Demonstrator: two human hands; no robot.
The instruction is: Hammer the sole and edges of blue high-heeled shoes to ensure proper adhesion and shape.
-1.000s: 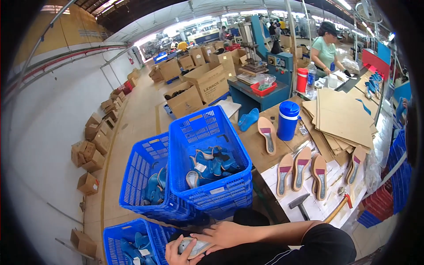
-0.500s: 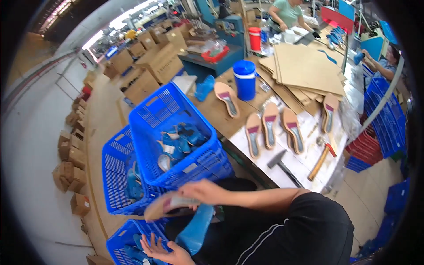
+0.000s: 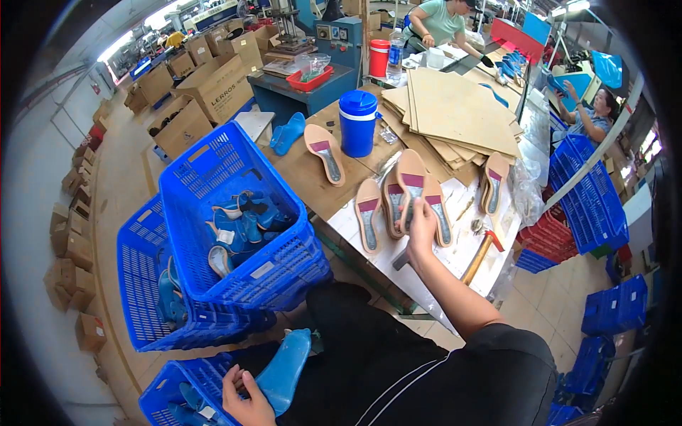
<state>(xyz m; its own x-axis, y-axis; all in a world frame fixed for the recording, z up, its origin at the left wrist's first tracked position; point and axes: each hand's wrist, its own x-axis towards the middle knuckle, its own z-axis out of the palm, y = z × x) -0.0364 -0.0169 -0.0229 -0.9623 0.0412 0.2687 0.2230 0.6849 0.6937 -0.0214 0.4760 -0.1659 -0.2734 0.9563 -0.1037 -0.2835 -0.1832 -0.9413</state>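
Over the white-covered part of the table, my right hand (image 3: 420, 238) pinches the narrow end of a tan shoe insole (image 3: 411, 170) with a purple patch and grey middle. Below it lie more insoles (image 3: 367, 213), some stacked. A hammer with a dark head (image 3: 401, 260) is partly hidden under my right wrist. At the lower left, a shiny blue shoe last (image 3: 285, 369) leans across my lap. My left hand (image 3: 246, 399) is closed around its lower side, fingers curled. Single insoles lie to the left (image 3: 325, 157) and to the right (image 3: 493, 181) on the table.
Blue crates (image 3: 238, 213) with blue lasts stand at my left, a lower one (image 3: 167, 397) by my left hand. On the table are a blue jug (image 3: 358, 124), cardboard sheets (image 3: 462, 113) and a wooden-handled hammer (image 3: 479, 255). Two people work beyond.
My right hand has carried the insole from above my lap up and right to the table. My left hand's spread fingers have curled onto the blue shoe last. The view has shifted.
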